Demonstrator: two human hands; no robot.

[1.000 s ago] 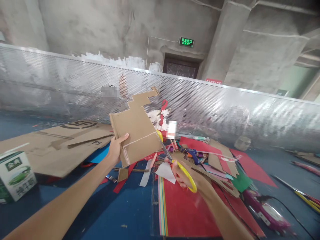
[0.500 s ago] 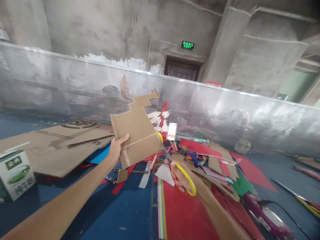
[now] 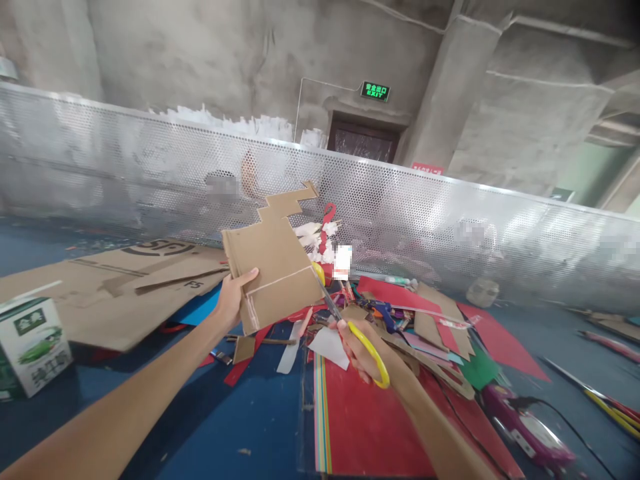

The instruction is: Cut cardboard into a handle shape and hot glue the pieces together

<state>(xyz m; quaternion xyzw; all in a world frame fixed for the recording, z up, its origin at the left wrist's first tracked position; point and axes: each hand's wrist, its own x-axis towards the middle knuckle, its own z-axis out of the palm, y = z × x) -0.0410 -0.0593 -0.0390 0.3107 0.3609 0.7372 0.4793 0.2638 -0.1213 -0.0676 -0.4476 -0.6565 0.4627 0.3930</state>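
A brown cardboard piece (image 3: 275, 267) with a stepped, zigzag upper end is raised over the table. Its lower left edge is gripped by my left hand (image 3: 233, 297), thumb on the front face. A pale line crosses the lower part of the board. My right hand (image 3: 363, 347) is closed round the yellow handle of a pair of scissors (image 3: 331, 303). The blades meet the board's right edge close to that line; how far they are spread I cannot make out. Behind the board stand white flower-like pieces (image 3: 327, 240) with a red loop.
Red paper sheets (image 3: 370, 420) lie below my right hand. Paper and cardboard scraps (image 3: 430, 320) are heaped behind it. At left are a flat cardboard box (image 3: 115, 300) and a milk carton (image 3: 37, 347). A purple device (image 3: 530, 430) with a cable lies right, before a perforated metal screen (image 3: 425, 207).
Very little differs. My right hand and the scissors sit a touch further left and higher; the cardboard stays almost where it was in my left hand.
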